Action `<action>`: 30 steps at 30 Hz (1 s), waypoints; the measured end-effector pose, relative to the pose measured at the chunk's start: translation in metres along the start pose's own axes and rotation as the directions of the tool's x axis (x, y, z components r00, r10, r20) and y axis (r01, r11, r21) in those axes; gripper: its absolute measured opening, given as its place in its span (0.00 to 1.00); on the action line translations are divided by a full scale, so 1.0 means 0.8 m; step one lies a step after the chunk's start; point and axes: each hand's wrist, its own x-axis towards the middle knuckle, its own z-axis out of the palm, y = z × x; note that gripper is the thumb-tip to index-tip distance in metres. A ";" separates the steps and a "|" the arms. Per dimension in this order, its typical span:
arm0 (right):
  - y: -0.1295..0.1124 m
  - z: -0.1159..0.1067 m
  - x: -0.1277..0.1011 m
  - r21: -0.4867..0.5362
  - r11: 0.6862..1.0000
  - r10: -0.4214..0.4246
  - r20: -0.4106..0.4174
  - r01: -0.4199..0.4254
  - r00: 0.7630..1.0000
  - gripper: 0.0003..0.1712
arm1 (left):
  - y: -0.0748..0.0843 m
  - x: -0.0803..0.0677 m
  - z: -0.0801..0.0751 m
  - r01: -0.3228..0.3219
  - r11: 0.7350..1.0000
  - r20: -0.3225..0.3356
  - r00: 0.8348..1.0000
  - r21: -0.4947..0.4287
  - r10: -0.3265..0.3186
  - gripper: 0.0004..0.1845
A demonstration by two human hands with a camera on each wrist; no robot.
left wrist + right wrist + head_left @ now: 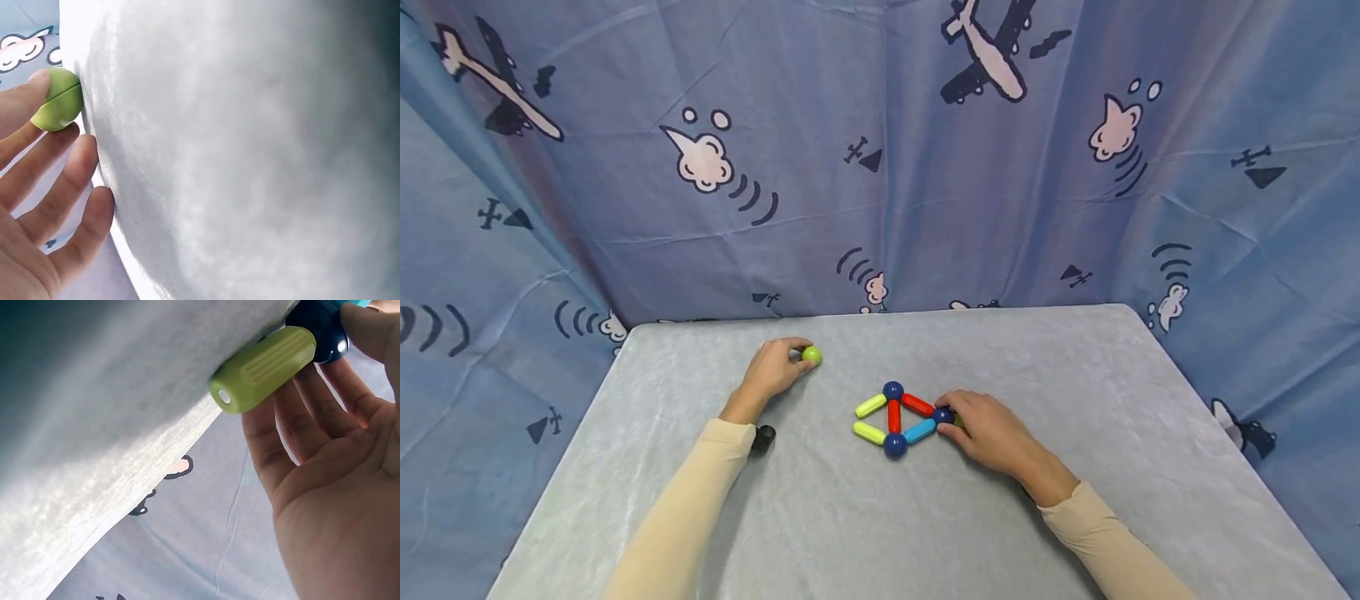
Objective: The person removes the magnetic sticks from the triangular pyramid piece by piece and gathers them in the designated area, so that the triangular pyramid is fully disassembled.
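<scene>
My left hand [771,368] pinches a light green ball [812,356] between thumb and fingers, at or just above the cloth. A flat figure of rods and balls lies right of it. Two dark blue balls, an upper one [892,391] and a lower one [895,445], are joined by a red rod [894,417]. A second red rod [917,405] and a light blue rod [920,431] meet at the right-hand blue ball [943,416]. My right hand [992,429] grips that ball; a yellow-green rod [262,370] extends from it under the palm.
Two yellow-green rods, an upper one [871,406] and a lower one [869,432], point left from the figure with free ends. A small black object [763,438] lies beside my left wrist. Blue printed curtains [820,167] surround the grey cloth-covered table [820,533].
</scene>
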 end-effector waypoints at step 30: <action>0.000 -0.001 -0.003 0.007 1.000 0.015 -0.007 -0.015 1.000 0.20 | 0.010 -0.013 -0.009 -0.046 0.998 0.013 0.999 -0.033 0.047 0.28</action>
